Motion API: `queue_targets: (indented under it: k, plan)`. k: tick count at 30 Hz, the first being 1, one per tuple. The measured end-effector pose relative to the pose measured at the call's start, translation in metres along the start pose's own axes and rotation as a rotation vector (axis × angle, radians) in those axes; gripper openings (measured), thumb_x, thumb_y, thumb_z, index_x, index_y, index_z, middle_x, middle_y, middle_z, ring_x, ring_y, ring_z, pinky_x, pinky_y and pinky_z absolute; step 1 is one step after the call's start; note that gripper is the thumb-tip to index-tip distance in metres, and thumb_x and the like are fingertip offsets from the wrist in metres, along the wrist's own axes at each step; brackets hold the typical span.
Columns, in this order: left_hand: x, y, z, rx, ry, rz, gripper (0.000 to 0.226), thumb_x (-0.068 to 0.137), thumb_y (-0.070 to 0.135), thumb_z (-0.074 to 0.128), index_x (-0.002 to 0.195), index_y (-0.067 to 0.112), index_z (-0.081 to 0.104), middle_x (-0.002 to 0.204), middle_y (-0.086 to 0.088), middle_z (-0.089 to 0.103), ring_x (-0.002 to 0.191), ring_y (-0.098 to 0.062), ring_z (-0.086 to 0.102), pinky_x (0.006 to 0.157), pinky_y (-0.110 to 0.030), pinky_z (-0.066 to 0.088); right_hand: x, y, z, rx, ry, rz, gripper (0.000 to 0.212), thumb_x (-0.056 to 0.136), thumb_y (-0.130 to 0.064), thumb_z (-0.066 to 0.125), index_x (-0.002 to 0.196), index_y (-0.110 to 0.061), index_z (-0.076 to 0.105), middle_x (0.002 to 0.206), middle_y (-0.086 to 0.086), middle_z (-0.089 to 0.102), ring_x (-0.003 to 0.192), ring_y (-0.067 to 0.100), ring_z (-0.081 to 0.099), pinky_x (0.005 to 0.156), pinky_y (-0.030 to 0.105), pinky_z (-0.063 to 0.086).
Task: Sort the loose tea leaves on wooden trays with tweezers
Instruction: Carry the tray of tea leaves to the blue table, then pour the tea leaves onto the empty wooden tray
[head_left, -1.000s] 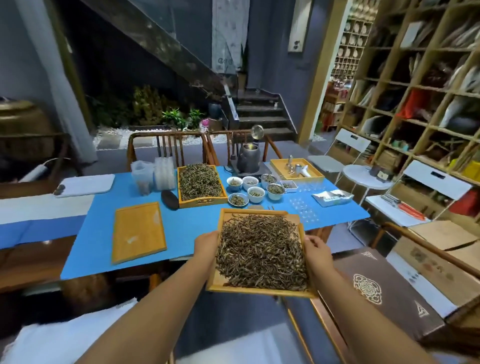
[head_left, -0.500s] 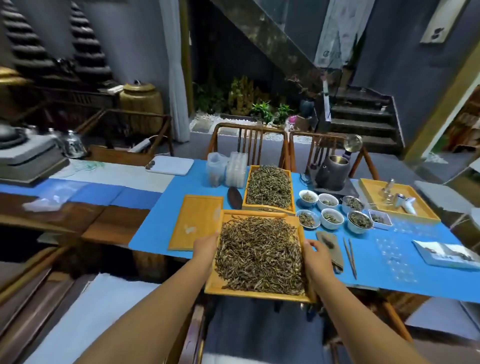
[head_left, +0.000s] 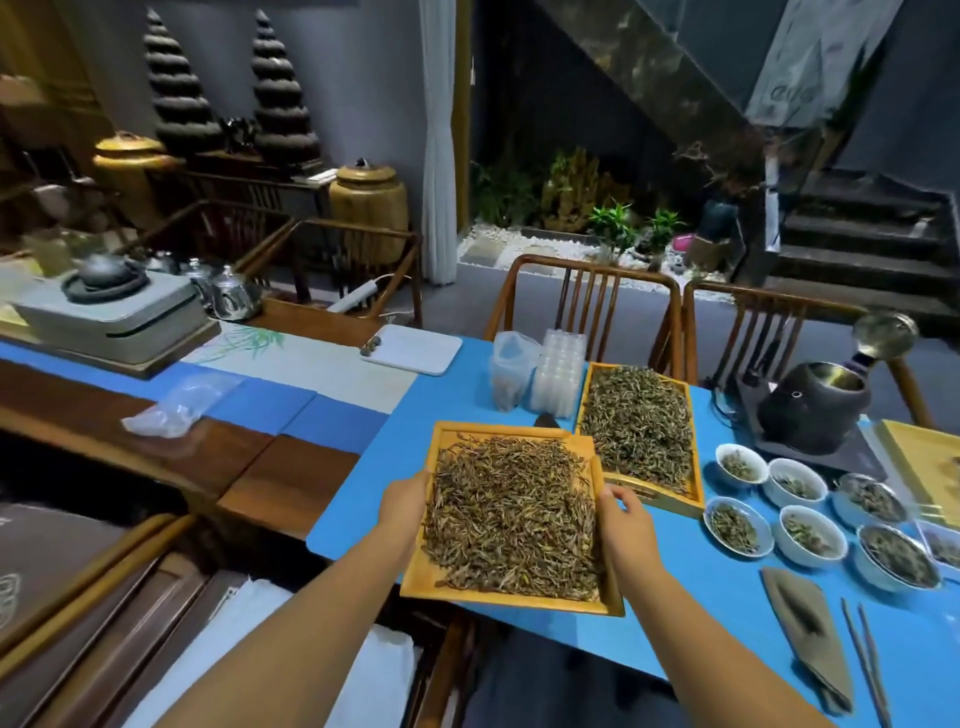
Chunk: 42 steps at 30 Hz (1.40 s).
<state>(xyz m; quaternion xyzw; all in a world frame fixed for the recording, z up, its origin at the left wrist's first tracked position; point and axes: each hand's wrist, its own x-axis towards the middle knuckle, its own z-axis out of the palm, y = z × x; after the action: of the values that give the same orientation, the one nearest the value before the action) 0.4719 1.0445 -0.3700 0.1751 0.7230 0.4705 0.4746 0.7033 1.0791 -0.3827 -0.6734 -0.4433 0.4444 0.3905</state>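
Tea (head_left: 511, 525) tray (head_left: 498, 597) gripped by left hand (head_left: 402, 501) and right hand (head_left: 623, 519); tweezers (head_left: 865, 660) untouched, sorting not begun

Held tray (head_left: 425, 581): I see honey-yellow wood.
Its tea leaves (head_left: 511, 519): dark brown flecked with gold.
Far tray's leaves (head_left: 640, 423): greyer, olive-green.
Bench cloth (head_left: 691, 587): plain bright blue.
Small bowls (head_left: 800, 553): white.
Tweezers (head_left: 865, 662): dull brown.
Kettle (head_left: 810, 408): black.
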Motion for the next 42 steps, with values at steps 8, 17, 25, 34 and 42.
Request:
queue_targets:
  k: [8,17,25,34,42]
  plan:
    - [0.039,-0.005,-0.021,-0.007,0.043,-0.035,0.024,0.096,0.025,0.045,0.078,0.008,0.044,0.08,-0.015,0.041,0.076,-0.022,0.041,0.072,-0.04,0.037,0.041,0.008,0.057,-0.03,-0.138,0.047,0.022,0.098,-0.031,0.041,0.103,-0.017,0.056,0.066,0.013,0.05,0.052,0.023,0.042,0.053,0.031,0.033]
    - [0.074,-0.027,-0.034,-0.019,0.177,-0.075,0.027,0.092,0.028,0.051,0.073,0.008,0.055,0.077,-0.012,0.059,0.074,-0.023,0.054,0.069,-0.039,0.041,0.076,0.042,0.103,-0.119,-0.281,0.055,0.018,0.098,-0.024,0.043,0.104,-0.014,0.057,0.083,0.001,0.055,0.067,0.006,0.048,0.056,0.026,0.036]
    - [0.099,-0.043,-0.037,-0.047,0.257,-0.181,0.026,0.087,0.026,0.059,0.072,0.005,0.057,0.074,-0.018,0.055,0.07,-0.025,0.052,0.064,-0.034,0.036,0.099,0.062,0.121,-0.173,-0.389,0.157,0.026,0.098,-0.027,0.042,0.115,-0.012,0.056,0.109,0.014,0.062,0.09,0.029,0.059,0.07,0.03,0.041]
    - [0.114,-0.041,-0.035,-0.05,0.327,-0.166,0.027,0.087,0.027,0.06,0.075,0.002,0.062,0.077,-0.017,0.061,0.074,-0.025,0.056,0.068,-0.035,0.038,0.114,0.066,0.136,-0.145,-0.461,0.186,0.025,0.099,-0.026,0.043,0.114,-0.01,0.056,0.102,0.01,0.06,0.086,0.024,0.056,0.073,0.03,0.041]
    - [0.122,-0.05,-0.038,0.08,0.35,-0.045,0.038,0.095,0.03,0.049,0.07,0.005,0.063,0.071,-0.013,0.056,0.064,-0.021,0.049,0.063,-0.03,0.037,0.119,0.073,0.145,-0.241,-0.538,0.204,0.029,0.099,-0.031,0.039,0.115,-0.012,0.055,0.078,0.002,0.053,0.075,0.024,0.052,0.07,0.036,0.044]
